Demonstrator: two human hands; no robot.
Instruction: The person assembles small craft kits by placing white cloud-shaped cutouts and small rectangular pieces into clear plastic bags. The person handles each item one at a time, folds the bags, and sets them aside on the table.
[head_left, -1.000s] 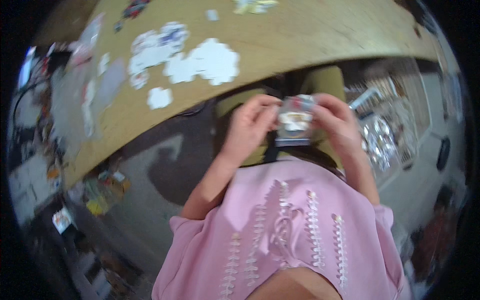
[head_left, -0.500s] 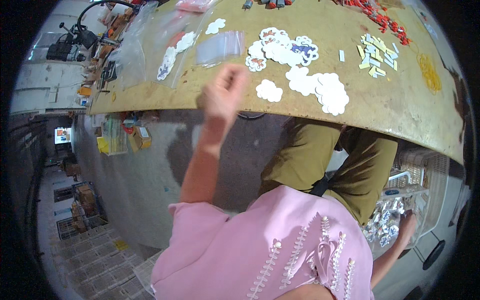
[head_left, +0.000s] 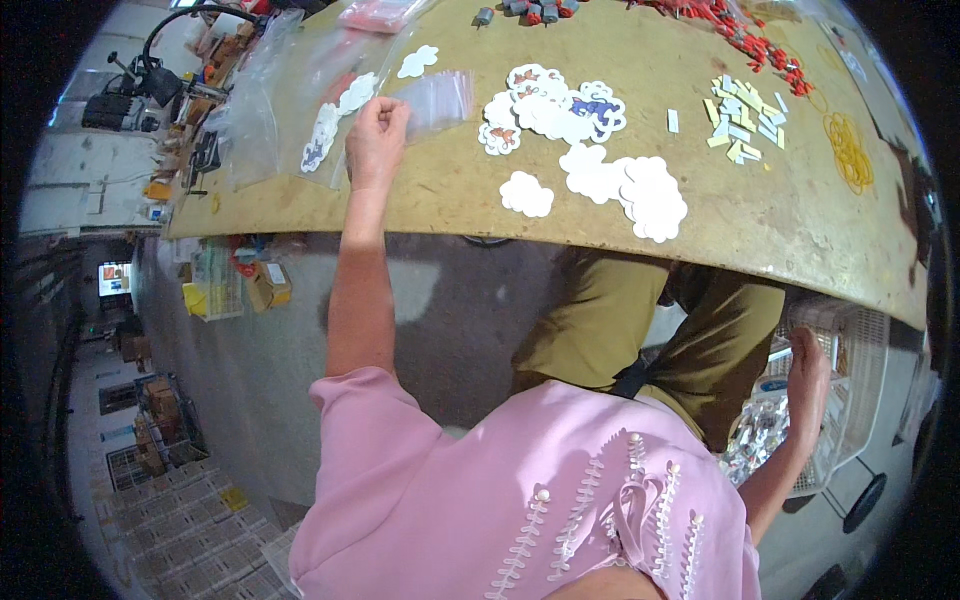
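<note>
I'm seeing a tan worktable [head_left: 430,205], then a white basket [head_left: 872,375] with the right hand [head_left: 808,385] hovering over it (can't tell its grip), and the left hand [head_left: 377,142] holding its fingers bunched closed by clear plastic bags [head_left: 442,103] lying on that worktable.

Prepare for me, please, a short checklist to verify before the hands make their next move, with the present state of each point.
1. Left hand beside the flat stack of translucent plastic bags on the table: ok.
2. Left fingertips gripping a bag: cannot tell; the fingers are bunched and hide what is between them.
3. Right hand clear of the contents of the white plastic lattice basket: cannot tell; it overlaps the basket in this view.
4. White scalloped cards gathered in one stack: not ok; they lie in separate groups.
5. Small yellow-and-white strips apart from the cards: ok.
</note>
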